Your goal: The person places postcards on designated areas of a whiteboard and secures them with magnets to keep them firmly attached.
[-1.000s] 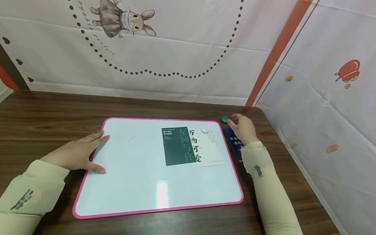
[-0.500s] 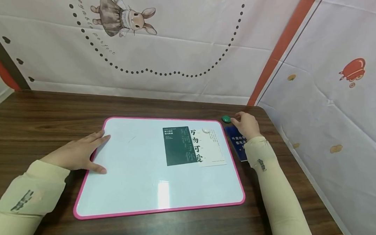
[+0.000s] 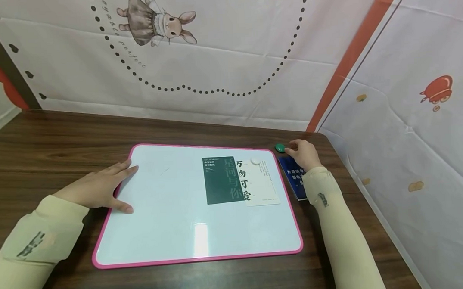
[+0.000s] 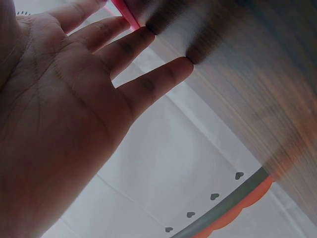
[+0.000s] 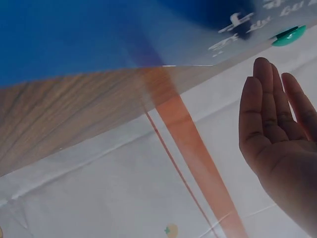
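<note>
My left hand (image 3: 103,186) lies flat with straight fingers on the left edge of a pink-framed whiteboard (image 3: 197,259). In the left wrist view the left hand (image 4: 74,99) shows an open palm, fingertips on the surface. My right hand (image 3: 302,153) rests at the board's far right corner, fingertips next to a green magnet (image 3: 280,148). The right wrist view shows the right hand (image 5: 277,129) with straight fingers, slightly apart from the green magnet (image 5: 289,35). A blue card (image 3: 293,178) lies under that wrist. It appears as the blue card (image 5: 99,34) there too.
On the board lie a dark green card (image 3: 221,180) and a white card (image 3: 261,184), with a white magnet (image 3: 255,161) on it. The board sits on a dark wooden table (image 3: 53,139). Printed cloth walls (image 3: 227,54) close in the back and right.
The view has shifted slightly. My right hand stays by the green magnet with little movement. The left hand has not moved.
</note>
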{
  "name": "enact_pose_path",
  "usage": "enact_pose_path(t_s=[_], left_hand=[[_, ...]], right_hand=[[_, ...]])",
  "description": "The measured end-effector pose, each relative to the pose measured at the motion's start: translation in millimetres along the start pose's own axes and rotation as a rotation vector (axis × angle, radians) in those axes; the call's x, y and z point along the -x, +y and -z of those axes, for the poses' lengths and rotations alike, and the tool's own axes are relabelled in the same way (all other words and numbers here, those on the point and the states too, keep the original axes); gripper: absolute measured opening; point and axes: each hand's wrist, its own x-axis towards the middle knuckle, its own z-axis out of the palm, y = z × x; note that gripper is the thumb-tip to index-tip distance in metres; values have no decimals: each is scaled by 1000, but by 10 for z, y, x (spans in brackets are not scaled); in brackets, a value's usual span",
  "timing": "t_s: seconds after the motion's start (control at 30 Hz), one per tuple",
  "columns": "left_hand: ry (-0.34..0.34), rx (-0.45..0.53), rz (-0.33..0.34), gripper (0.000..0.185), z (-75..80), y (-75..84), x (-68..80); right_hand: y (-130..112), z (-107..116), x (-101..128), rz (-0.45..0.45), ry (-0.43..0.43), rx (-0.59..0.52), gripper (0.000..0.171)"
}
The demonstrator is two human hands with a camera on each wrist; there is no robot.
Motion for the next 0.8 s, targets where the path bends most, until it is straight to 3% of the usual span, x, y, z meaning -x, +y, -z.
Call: enact_pose_path(t_s=[0.8], left_hand=[[3, 21, 15, 126, 13, 32, 8]], right_hand=[[-54, -69, -183, -3, -17, 64, 49]])
